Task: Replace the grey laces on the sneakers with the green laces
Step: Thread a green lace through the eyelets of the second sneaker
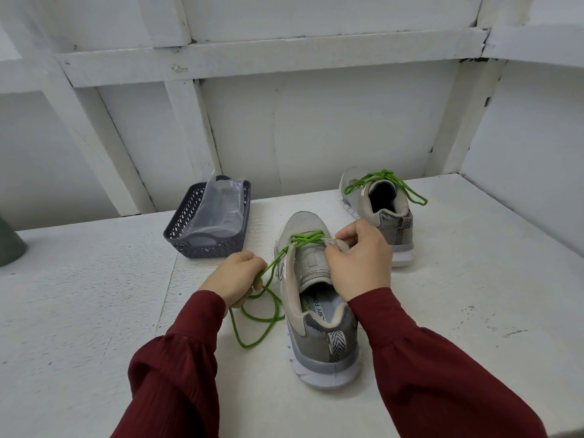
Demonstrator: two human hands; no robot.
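Observation:
A grey sneaker [319,330] stands in front of me on the white table [94,295], heel towards me, with a green lace [306,239] threaded through its lower eyelets. My left hand [235,275] grips the loose green lace end, which trails in a loop [252,327] on the table beside the shoe. My right hand [360,260] pinches the shoe's right eyelet flap near the tongue. A second grey sneaker [384,216] stands behind on the right, fully laced in green with a tied bow [384,181].
A dark plastic basket [202,245] holding a clear plastic bag [221,207] sits at the back left of the table. A dark green object [9,241] shows at the far left edge. White panelled walls close in the back and right.

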